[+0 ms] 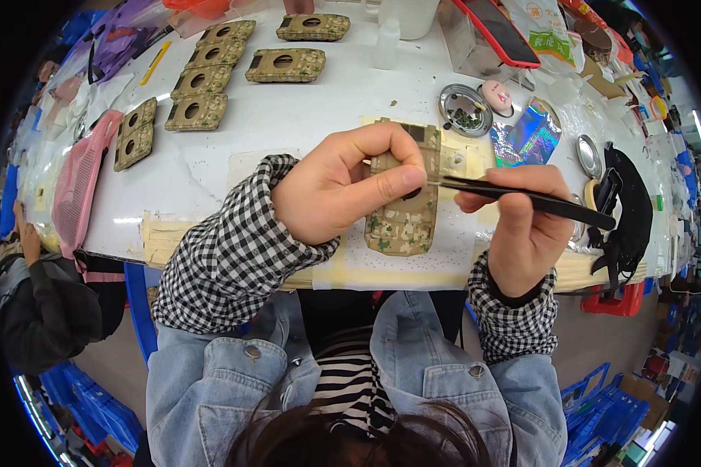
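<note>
A camouflage-painted toy tank hull part (pixel 401 229) lies lengthwise on the white table in front of me, its round hole partly covered by my fingers. Over it, my left hand (pixel 343 183) is closed, thumb and forefinger pinched together; whatever they grip is hidden or too small to name. My right hand (pixel 526 222) is closed around black tweezers (pixel 537 201), whose tips point left and meet the left fingertips. Just beyond, a round metal dish (pixel 444 109) holds small dark green pieces.
Several matching hull parts (pixel 199 80) stand in rows at the back left. A pink mesh bag (pixel 78 183) and yellow cutter (pixel 156 62) lie left. Back right are a red-cased phone (pixel 502 35), a clear bottle (pixel 386 43) and shiny foil (pixel 531 136). Another person (pixel 47 303) sits at far left.
</note>
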Motion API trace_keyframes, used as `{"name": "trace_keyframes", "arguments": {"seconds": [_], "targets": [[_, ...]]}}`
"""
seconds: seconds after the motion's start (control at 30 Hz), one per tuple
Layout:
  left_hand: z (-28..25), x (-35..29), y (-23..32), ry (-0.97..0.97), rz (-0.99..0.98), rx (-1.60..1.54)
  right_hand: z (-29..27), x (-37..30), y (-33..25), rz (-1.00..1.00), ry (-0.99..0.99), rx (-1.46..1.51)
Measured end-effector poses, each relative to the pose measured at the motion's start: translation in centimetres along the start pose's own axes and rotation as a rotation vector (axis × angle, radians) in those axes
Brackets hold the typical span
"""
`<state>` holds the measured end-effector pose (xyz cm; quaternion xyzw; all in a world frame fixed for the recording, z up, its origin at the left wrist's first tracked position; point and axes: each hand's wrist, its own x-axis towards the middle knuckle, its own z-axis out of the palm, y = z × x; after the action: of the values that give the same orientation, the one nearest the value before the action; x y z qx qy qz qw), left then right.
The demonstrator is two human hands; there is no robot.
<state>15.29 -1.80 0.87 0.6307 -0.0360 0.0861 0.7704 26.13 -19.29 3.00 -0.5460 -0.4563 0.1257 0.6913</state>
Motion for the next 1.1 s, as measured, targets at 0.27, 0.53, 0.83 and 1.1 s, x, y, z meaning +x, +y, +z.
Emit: {"name": "trace_keyframes", "arguments": {"seconds": [0.27, 0.53, 0.83, 1.1], "targets": [[-1.1, -0.1, 0.9, 0.057, -0.215, 0.019, -5.2, -3.2, 0.1, 0.223, 0.167, -0.204], [-0.9, 0.3, 0.2, 0.131, -0.244, -0.030, -5.7, -6.6, 2.5, 0.429, 0.205, -0.193], [-1.3, 0.5, -0.4, 0.182, -0.278, -0.087, -5.3, -6.5, 3.5, 0.421, 0.191, -0.232], [-1.2, 0.6, -0.6, 0.175, -0.272, -0.066, -5.2, -6.4, 3.4, 0.428, 0.184, -0.263]]}}
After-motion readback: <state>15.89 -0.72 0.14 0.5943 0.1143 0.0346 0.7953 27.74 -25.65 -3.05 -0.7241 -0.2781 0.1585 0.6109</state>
